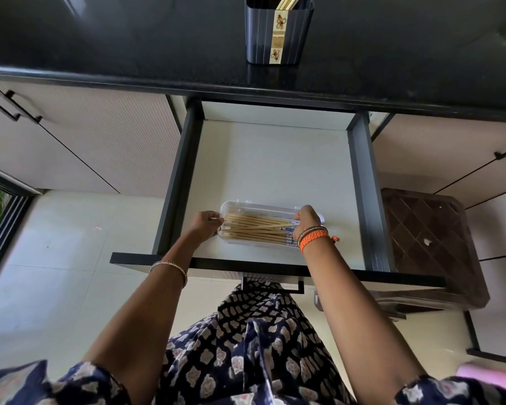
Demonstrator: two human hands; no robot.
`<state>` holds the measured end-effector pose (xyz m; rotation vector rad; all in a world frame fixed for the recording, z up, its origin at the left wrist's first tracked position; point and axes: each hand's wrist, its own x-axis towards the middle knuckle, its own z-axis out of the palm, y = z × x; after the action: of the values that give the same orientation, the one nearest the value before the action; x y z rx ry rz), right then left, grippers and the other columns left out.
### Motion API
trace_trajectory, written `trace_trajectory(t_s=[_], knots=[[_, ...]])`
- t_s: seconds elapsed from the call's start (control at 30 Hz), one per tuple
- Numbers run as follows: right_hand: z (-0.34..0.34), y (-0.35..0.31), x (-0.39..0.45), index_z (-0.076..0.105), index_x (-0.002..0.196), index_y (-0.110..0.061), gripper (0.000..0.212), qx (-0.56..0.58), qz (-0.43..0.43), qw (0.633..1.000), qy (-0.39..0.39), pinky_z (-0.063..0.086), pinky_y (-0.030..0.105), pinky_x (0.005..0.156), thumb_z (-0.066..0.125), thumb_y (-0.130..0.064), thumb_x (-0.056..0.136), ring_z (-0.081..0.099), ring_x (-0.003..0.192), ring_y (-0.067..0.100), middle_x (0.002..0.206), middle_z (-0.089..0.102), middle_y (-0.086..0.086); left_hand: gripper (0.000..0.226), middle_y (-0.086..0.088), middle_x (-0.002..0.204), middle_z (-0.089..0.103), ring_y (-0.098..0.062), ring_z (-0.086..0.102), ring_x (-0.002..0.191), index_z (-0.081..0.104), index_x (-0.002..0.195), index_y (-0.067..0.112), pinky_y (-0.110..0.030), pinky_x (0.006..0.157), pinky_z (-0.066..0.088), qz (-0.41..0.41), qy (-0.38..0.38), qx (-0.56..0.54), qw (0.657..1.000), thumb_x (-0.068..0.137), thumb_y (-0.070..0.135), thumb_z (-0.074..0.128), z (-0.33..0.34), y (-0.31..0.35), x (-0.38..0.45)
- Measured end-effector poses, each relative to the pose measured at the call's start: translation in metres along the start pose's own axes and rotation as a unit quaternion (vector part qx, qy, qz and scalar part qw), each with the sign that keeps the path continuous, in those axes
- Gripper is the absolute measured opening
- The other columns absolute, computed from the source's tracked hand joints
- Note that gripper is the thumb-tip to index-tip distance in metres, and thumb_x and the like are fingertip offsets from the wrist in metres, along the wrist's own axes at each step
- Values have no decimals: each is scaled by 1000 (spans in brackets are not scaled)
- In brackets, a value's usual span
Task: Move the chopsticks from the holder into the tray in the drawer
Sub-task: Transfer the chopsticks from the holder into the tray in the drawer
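Two bare arms reach down into an open drawer [275, 159]. Near its front edge lies a clear tray [231, 206] filled with chopsticks [254, 228] lying side by side. The left hand [206, 222] curls against the tray's left end, fingers pinched at the stick tips. The right hand [307, 219] is closed over the right end. Farther back, on the black desk [129, 39], a dark holder [278, 30] stands with more chopsticks inside.

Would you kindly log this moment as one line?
left hand: at tray end | right hand: at other end | chopsticks: many in tray | holder: some remain | drawer: open
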<state>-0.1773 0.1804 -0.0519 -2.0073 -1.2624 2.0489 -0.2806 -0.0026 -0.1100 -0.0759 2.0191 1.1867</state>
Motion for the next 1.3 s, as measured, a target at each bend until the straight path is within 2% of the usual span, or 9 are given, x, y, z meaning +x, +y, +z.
trace_trajectory(t_s=[0.27, 0.4, 0.43, 0.5, 0.57, 0.73, 0.87, 0.97, 1.3], knots=[[0, 1, -3, 52, 96, -8, 19, -48, -18, 999, -13, 49, 32, 87, 34, -13, 93, 44, 77, 22, 97, 39, 8, 27, -16, 88, 57, -27, 53, 89, 55, 114, -12, -31, 77, 49, -3, 10, -1, 1000, 92, 1, 48, 0, -4, 5], [5, 12, 4, 62, 94, -2, 21, -210, -195, 958, 23, 46, 29, 72, 45, -6, 83, 58, 79, 28, 96, 59, 11, 27, -9, 76, 54, -26, 54, 85, 55, 114, -13, -24, 68, 47, -4, 12, -2, 1000, 91, 0, 49, 1, -5, 7], [4, 14, 6, 65, 100, -5, 26, -306, -288, 906, 43, 46, 30, 75, 48, -3, 80, 62, 89, 30, 100, 65, 11, 27, -10, 78, 55, -27, 54, 88, 55, 114, -12, -24, 68, 47, -3, 12, -1, 1000, 91, 1, 49, 1, -5, 7], [-2, 16, 12, 65, 103, -9, 30, -546, -446, 706, 61, 46, 32, 78, 53, 3, 79, 61, 103, 31, 108, 67, 10, 27, -14, 86, 56, -28, 54, 91, 55, 115, -11, -27, 72, 49, 0, 11, 5, 1000, 91, 1, 49, 1, -4, 7], [-7, 13, 20, 62, 107, -6, 31, -699, -468, 538, 49, 48, 38, 79, 55, 7, 80, 58, 106, 32, 112, 62, 12, 27, -19, 94, 56, -29, 54, 91, 56, 114, -10, -37, 83, 51, 6, 12, 18, 1000, 91, 2, 49, 1, -4, 6], [-5, 12, 31, 60, 112, -9, 31, -801, -448, 395, 39, 49, 35, 79, 62, 1, 82, 55, 111, 28, 113, 64, 8, 25, -9, 76, 56, -27, 54, 85, 58, 110, -11, -42, 90, 48, 14, 18, 29, 999, 91, 4, 51, 1, -6, 8], [-6, 17, 32, 60, 111, -9, 30, -803, -459, 380, 9, 50, 36, 79, 60, 2, 84, 61, 106, 27, 110, 65, 7, 25, -5, 73, 54, -28, 54, 86, 57, 110, -11, -38, 86, 50, 13, 14, 20, 1000, 90, 3, 51, 2, -6, 8], [-8, 22, 34, 62, 104, -7, 27, -777, -475, 414, 1, 51, 37, 79, 54, 10, 84, 65, 100, 29, 103, 66, 9, 24, -7, 73, 54, -22, 55, 75, 58, 110, -11, -28, 71, 49, 11, 20, 17, 1000, 91, 2, 51, 0, -6, 9], [-6, 24, 36, 65, 90, -4, 28, -720, -504, 476, 10, 50, 36, 69, 46, 15, 82, 66, 88, 32, 87, 68, 13, 24, -7, 69, 53, -18, 53, 69, 60, 71, 5, -22, 65, 47, -6, 1, 20, 1000, 93, 6, 49, 0, -11, 14]])
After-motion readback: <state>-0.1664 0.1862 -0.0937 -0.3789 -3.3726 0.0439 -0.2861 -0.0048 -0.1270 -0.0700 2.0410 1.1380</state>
